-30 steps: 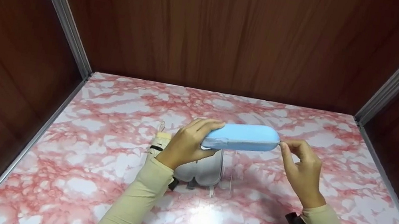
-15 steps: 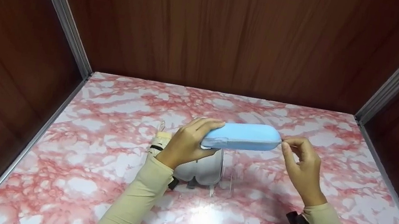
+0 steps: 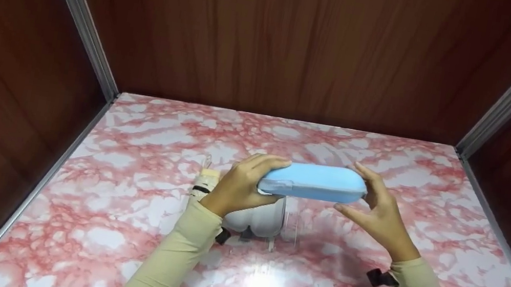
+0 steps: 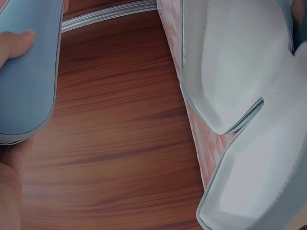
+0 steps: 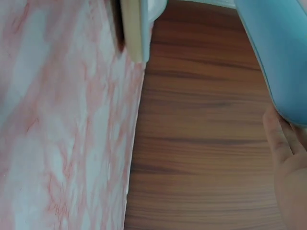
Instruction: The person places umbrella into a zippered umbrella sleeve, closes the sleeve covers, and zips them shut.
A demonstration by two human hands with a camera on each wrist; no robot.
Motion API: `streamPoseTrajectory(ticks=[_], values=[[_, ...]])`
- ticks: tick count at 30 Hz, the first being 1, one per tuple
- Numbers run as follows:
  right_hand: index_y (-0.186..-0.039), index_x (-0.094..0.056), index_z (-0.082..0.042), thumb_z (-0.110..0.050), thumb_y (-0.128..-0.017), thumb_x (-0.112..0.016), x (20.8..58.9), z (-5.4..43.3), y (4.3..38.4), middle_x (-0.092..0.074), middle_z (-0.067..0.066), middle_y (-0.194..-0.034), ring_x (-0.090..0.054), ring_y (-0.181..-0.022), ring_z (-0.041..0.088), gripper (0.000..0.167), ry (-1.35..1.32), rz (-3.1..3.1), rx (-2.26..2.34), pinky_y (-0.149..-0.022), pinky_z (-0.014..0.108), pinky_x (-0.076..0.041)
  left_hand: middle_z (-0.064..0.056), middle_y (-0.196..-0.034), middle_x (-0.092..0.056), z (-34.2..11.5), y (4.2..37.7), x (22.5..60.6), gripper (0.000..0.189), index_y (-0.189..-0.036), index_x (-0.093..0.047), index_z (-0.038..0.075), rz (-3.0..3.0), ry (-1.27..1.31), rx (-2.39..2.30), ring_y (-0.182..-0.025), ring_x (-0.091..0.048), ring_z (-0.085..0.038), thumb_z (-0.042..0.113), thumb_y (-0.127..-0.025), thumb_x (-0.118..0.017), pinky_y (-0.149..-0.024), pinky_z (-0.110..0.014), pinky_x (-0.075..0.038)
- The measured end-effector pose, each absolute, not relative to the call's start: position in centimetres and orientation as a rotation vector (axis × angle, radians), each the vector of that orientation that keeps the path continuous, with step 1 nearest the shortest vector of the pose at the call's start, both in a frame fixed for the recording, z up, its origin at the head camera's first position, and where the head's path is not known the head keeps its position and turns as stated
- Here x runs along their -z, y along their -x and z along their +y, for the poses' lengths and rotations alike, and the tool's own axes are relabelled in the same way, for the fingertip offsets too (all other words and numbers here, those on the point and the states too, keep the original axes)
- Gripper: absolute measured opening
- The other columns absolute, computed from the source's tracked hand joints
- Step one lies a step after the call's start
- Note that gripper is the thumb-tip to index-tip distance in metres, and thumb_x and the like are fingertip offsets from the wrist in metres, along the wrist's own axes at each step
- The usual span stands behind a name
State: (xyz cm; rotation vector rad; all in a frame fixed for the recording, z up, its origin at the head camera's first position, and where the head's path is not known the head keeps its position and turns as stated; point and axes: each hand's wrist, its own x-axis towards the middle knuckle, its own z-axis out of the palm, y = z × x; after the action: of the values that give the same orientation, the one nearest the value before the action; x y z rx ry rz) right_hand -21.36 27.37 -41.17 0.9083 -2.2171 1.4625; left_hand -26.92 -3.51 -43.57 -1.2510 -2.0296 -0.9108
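Observation:
A long, rounded blue zip case is held up above the table, its zip seam facing me. My left hand grips its left end, and the thumb lies across the blue face in the left wrist view. At the other end, my right hand cups round the case with its thumb below and fingers behind. Those fingers meet the case's end in the right wrist view. Under the left hand lies a pale grey object with two rounded lobes, partly hidden; its white-lined hollows show large in the left wrist view.
A folded cream umbrella with a black band lies left of the pale grey object, partly behind the left wrist. A thin clear item lies to its right. Brown wood-grain panels enclose the red-and-white marbled table at back and sides.
My right hand has let go of the zip pull at the case's right end and now reaches round that end. The case has shifted slightly right and its right end has dipped.

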Motion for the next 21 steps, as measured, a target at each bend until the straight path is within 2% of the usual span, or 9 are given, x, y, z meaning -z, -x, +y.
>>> streamPoseTrajectory(ticks=[3, 7, 12, 18, 21], values=[[-0.147, -0.044, 0.001, 0.016, -0.074, -0.08, 41.1, 27.3, 21.3, -0.051, 0.023, -0.142, -0.054, -0.122, 0.017, 0.083, -0.908, -2.224, -1.447, -0.098, 0.023, -0.047, -0.006, -0.134, -0.061, -3.4, 27.0, 43.6, 0.061, -0.135, -0.061, 0.009, -2.02, 1.258, 0.924, -0.121, -0.057, -0.018, 0.017, -0.079, -0.085, -0.105, -0.03, -0.043], [-0.139, -0.051, 0.006, 0.017, -0.07, -0.082, 41.0, 27.0, 21.0, -0.057, 0.021, -0.133, -0.057, -0.119, 0.019, 0.077, -0.919, -2.173, -1.423, -0.096, 0.023, -0.049, -0.006, -0.134, -0.06, -3.4, 27.0, 43.5, 0.064, -0.135, -0.06, 0.009, -2.043, 1.242, 0.917, -0.122, -0.055, -0.017, 0.017, -0.077, -0.085, -0.107, -0.029, -0.041], [-0.135, -0.054, 0.006, 0.021, -0.066, -0.082, 41.0, 26.7, 20.8, -0.057, 0.023, -0.131, -0.058, -0.116, 0.022, 0.077, -0.963, -2.085, -1.41, -0.095, 0.024, -0.05, -0.004, -0.136, -0.059, -3.2, 26.9, 43.5, 0.067, -0.137, -0.058, 0.01, -2.083, 1.204, 0.872, -0.125, -0.053, -0.015, 0.018, -0.076, -0.085, -0.108, -0.027, -0.039], [-0.129, -0.054, 0.014, 0.024, -0.061, -0.083, 40.4, 25.9, 20.4, -0.055, 0.033, -0.124, -0.058, -0.114, 0.017, 0.075, -0.977, -2.026, -1.347, -0.094, 0.023, -0.05, -0.004, -0.135, -0.059, -2.8, 26.8, 43.4, 0.069, -0.137, -0.057, 0.01, -2.099, 1.165, 0.803, -0.124, -0.054, -0.016, 0.02, -0.076, -0.086, -0.109, -0.028, -0.038], [-0.125, -0.056, 0.014, 0.023, -0.058, -0.085, 40.3, 25.4, 20.3, -0.056, 0.032, -0.12, -0.059, -0.111, 0.015, 0.074, -0.97, -2.006, -1.285, -0.092, 0.022, -0.05, -0.004, -0.136, -0.059, -2.3, 26.6, 43.2, 0.069, -0.138, -0.057, 0.011, -2.109, 1.15, 0.764, -0.125, -0.054, -0.017, 0.021, -0.076, -0.086, -0.11, -0.029, -0.037]])
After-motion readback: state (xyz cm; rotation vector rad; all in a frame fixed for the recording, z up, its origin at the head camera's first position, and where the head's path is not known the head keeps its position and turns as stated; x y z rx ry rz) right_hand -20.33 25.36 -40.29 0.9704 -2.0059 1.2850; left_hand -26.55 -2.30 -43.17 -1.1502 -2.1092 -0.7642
